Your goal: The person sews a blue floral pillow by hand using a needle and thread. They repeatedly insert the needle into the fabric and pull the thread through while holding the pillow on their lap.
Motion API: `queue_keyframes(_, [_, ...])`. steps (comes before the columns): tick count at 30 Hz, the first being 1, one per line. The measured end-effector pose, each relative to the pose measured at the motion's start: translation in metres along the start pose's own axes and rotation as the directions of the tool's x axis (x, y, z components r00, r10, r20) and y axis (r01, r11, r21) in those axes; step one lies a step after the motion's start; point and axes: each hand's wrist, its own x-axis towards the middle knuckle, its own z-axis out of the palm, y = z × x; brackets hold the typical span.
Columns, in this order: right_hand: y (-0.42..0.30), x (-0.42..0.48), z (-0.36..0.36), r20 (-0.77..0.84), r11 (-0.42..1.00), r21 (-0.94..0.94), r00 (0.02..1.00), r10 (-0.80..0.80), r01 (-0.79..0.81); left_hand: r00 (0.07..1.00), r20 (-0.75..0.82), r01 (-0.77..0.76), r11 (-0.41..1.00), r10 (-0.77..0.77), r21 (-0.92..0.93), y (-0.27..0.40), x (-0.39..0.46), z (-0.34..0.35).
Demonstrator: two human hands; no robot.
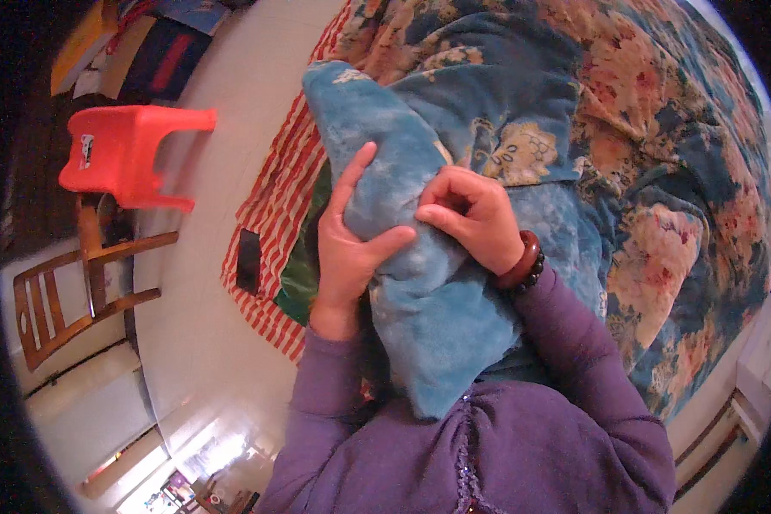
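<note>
A light blue plush cloth with cream flower motifs lies in a thick fold before me, reaching down to my lap. My left hand rests on the fold's left side, thumb and index finger spread over the top. Its other fingers are hidden, seemingly under the cloth, holding it. My right hand is bent over the fold's right side, thumb and index fingertips pinched together at the plush surface. Whether something tiny sits between those fingertips cannot be seen. A reddish-brown bangle and a dark bead bracelet circle my right wrist.
A large floral plush blanket spreads ahead and right. Red-and-white striped cloth borders it on the left, with a dark flat rectangular object on it. Further left are a red plastic stool and a wooden chair on the pale floor.
</note>
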Motion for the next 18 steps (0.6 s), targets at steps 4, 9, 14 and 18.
queue_keyframes(4, [-0.003,-0.002,-0.009,0.043,0.999,-0.033,0.999,-0.027,0.029,0.999,-0.011,-0.045,0.992,0.046,0.120,0.001,0.000,0.002])
queue_keyframes(9, [0.008,0.000,-0.007,0.041,0.981,-0.025,0.981,-0.192,0.193,0.998,-0.030,-0.051,0.988,0.056,0.146,0.002,-0.003,0.003])
queue_keyframes(14, [0.004,-0.001,-0.012,0.114,0.992,0.021,0.986,-0.122,0.121,0.996,-0.047,-0.065,0.982,0.075,0.179,-0.004,-0.004,-0.001])
queue_keyframes(18, [-0.001,-0.007,-0.023,0.139,0.991,-0.025,0.982,-0.128,0.132,0.998,-0.040,-0.047,0.996,0.050,0.078,0.000,-0.004,0.010])
